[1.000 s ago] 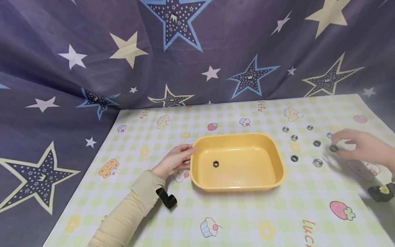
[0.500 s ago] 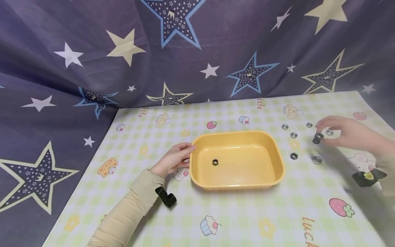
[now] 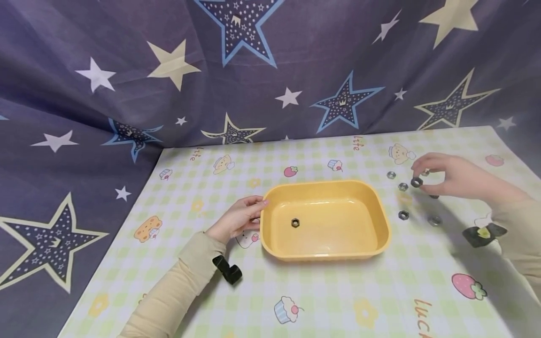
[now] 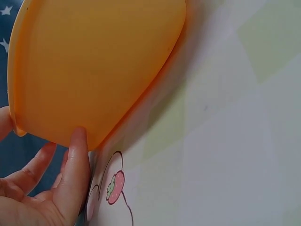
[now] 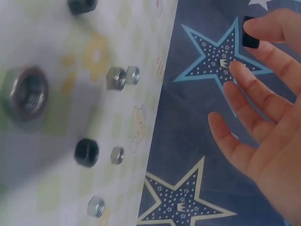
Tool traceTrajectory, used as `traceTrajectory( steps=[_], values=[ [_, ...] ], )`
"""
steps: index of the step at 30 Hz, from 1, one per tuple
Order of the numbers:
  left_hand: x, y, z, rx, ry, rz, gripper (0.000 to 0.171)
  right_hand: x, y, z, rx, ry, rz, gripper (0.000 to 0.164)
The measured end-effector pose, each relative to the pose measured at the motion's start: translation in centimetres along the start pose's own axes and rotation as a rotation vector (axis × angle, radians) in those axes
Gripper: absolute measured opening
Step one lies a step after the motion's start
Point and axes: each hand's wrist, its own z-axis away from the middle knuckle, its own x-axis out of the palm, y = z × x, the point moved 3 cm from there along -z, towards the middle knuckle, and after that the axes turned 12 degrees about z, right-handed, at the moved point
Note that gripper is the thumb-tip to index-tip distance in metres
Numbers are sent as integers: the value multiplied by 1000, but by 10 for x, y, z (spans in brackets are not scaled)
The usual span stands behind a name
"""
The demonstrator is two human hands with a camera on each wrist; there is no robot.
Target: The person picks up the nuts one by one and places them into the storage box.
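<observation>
My left hand (image 3: 238,218) grips the left rim of a yellow rectangular tray (image 3: 338,234), thumb at the rim and fingers against the outer wall, as the left wrist view shows. A dark hex nut (image 3: 295,223) lies inside on the tray's floor. To the right of the tray, my right hand (image 3: 465,176) pinches a black nut (image 5: 250,32) between thumb and index finger, raised over the table; its other fingers are spread. Below it are several loose nuts, including a large silver nut (image 5: 28,92) and a black nut (image 5: 87,151). The hand partly covers some of them in the head view.
A checkered tablecloth (image 3: 236,300) with cartoon prints covers the table. Behind and to the left hangs a dark curtain (image 3: 262,89) with stars. Silver nuts (image 3: 391,175) and a dark nut (image 3: 403,215) lie between the tray and my right hand.
My right hand has moved left with the black nut, from the far right of the loose nuts toward the tray. My left hand has kept its hold on the tray.
</observation>
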Motion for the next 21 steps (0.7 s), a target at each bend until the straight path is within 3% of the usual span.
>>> traceTrajectory(
  steps=[5, 21],
  values=[
    [-1, 0, 1, 6, -4, -2, 39, 0, -9, -14, -72, 24, -25, 38],
    [0, -1, 0, -3, 10, 12, 39, 0, -54, -60, -185, 44, -135, 31]
  ],
)
